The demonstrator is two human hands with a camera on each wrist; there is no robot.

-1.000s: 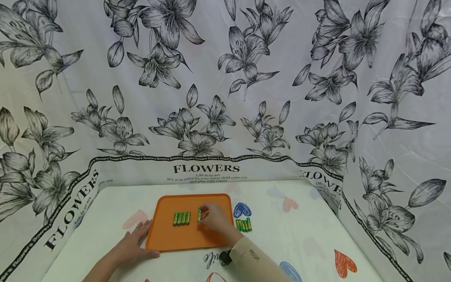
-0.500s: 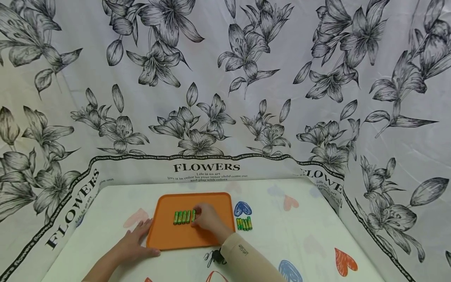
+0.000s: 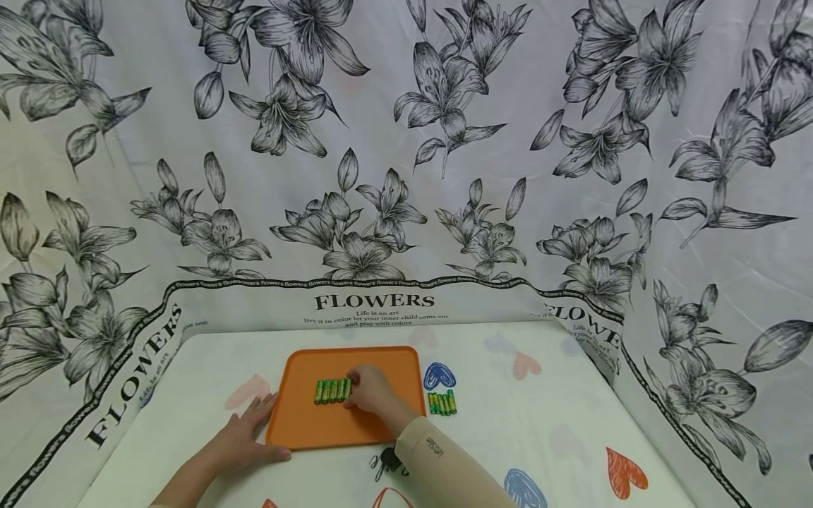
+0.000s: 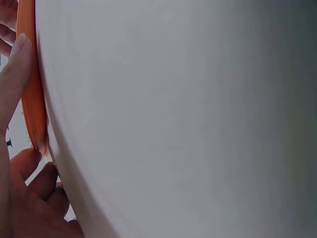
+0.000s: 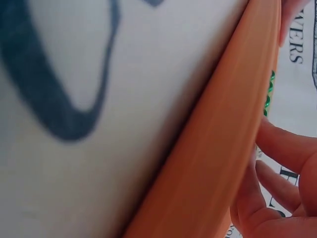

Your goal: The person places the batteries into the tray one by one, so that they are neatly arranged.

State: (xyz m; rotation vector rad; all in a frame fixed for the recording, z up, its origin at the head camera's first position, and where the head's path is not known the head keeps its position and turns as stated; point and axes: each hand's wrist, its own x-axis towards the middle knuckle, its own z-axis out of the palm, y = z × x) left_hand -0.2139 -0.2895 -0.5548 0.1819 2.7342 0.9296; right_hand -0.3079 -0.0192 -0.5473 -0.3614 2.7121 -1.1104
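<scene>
On the orange tray (image 3: 301,427) lies a row of several green batteries (image 3: 329,391), standing side by side. At the row's right end my right hand (image 3: 371,391) pinches one green battery (image 3: 347,388) between thumb and fingers, partly hidden by them. In the right wrist view, the tray wall (image 5: 208,129) hides most of the row; only green ends show past its rim. My left hand (image 3: 238,439) rests at the tray's front left corner, fingers along the left side and thumb at the front edge. The left wrist view shows its thumb (image 4: 19,59) against the tray wall.
Several more green batteries (image 3: 442,402) lie grouped on the white cloth just right of the tray. A small black object (image 3: 390,459) sits by my right sleeve. Flower-printed curtains (image 3: 381,303) stand behind and at both sides of the table.
My right hand has moved left over the tray with a battery, bringing it up to the right end of the row. The left hand has stayed at the tray's corner.
</scene>
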